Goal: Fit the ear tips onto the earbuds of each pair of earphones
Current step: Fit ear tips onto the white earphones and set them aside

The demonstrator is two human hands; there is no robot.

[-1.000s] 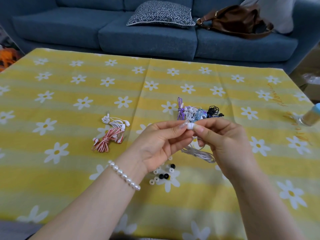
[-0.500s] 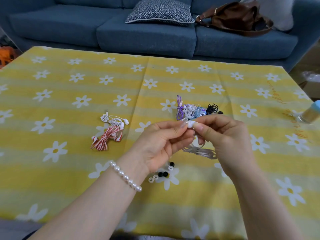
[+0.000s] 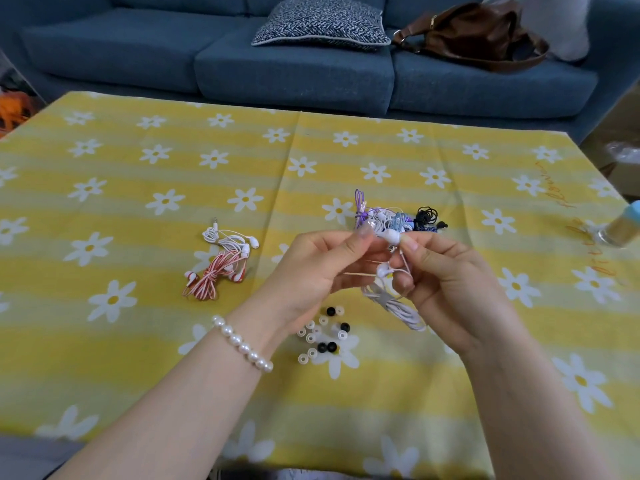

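Observation:
My right hand (image 3: 446, 271) pinches a white earbud (image 3: 393, 236) at its fingertips, above the table. The second white earbud (image 3: 382, 270) and the bundled white cable (image 3: 398, 306) hang below that hand. My left hand (image 3: 322, 268) has its thumb and forefinger curled beside the earbud; whether they hold an ear tip is hidden. Several loose white and black ear tips (image 3: 323, 336) lie on the cloth under my hands. A tangle of purple, blue and black earphones (image 3: 398, 220) lies just behind my fingers. White and red-striped earphones (image 3: 221, 263) lie to the left.
A yellow tablecloth with white daisies (image 3: 138, 202) covers the table. At the right edge a small bottle with a blue cap (image 3: 620, 230) stands. Behind the table is a blue sofa (image 3: 277, 64) with a patterned cushion (image 3: 320, 24) and a brown bag (image 3: 478, 32).
My hands have drawn slightly apart; the white earbud now shows more fully at my right fingertips, and the second earbud hangs in view below.

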